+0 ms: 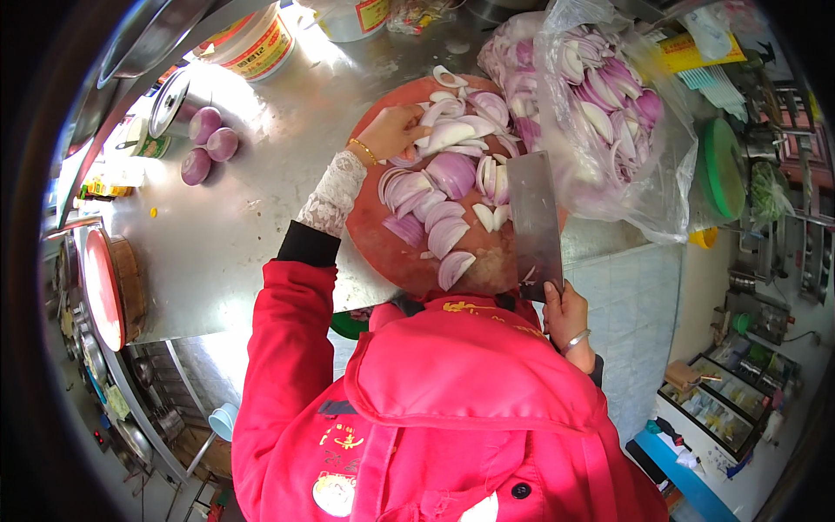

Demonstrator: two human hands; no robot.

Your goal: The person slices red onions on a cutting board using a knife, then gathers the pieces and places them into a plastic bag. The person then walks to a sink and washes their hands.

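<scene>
My right hand (566, 316) grips the handle of a cleaver (536, 215), whose broad blade lies over the right side of a round reddish chopping board (372, 228). At the board's upper left, my left hand (391, 134) has its fingers against a heap of sliced red onion (450, 134); whether they pinch any slices is hidden. Below that heap are a cut onion piece (451, 174) and several fanned slices (408, 190). More loose slices (447, 235) trail towards the front of the board. Small onion scraps cling to the blade near the handle.
Beyond the board's right edge, a clear plastic bag (659, 189) bulges with sliced onion (610, 98). Three whole red onions (207, 140) sit left on the steel table (274, 169). Labelled tubs (258, 49) stand behind. A green round lid (723, 168) is at far right.
</scene>
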